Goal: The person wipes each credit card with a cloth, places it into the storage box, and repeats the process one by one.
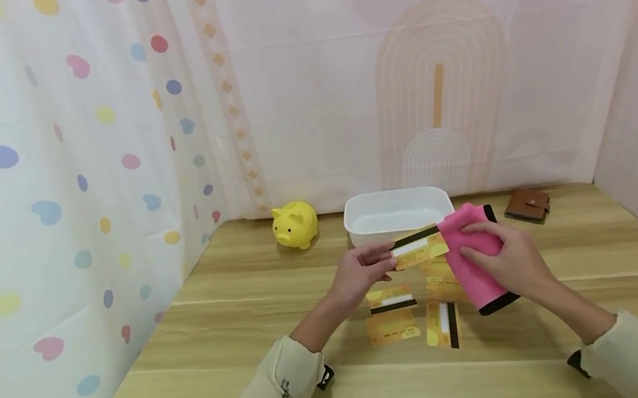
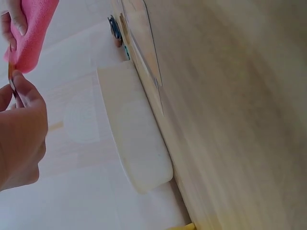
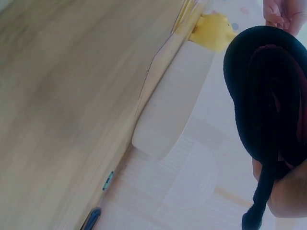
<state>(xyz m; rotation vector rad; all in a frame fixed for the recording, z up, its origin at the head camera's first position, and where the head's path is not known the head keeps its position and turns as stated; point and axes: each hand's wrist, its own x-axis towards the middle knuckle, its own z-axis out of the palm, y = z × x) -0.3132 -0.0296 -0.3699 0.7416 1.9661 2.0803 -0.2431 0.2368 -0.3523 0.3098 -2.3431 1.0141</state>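
My left hand [image 1: 360, 275] pinches one end of a yellow card [image 1: 418, 247] with a black stripe, held above the table. In my right hand [image 1: 509, 258] is a folded pink cloth [image 1: 474, 261] with black edging, gripped against the card's other end. The right wrist view shows the cloth's dark rolled edge [image 3: 254, 96] up close. Below the hands several more yellow cards lie on the table, among them a striped card [image 1: 443, 324] and another card [image 1: 392, 327] to its left. The cloth and the held card partly hide other cards [image 1: 442, 280].
A white plastic tub [image 1: 397, 208] stands behind the hands. Left of it sits a yellow piggy bank [image 1: 295, 225]. On the right lies a brown wallet [image 1: 527, 205] with a snap. The wooden table [image 1: 206, 358] ends at hanging curtains.
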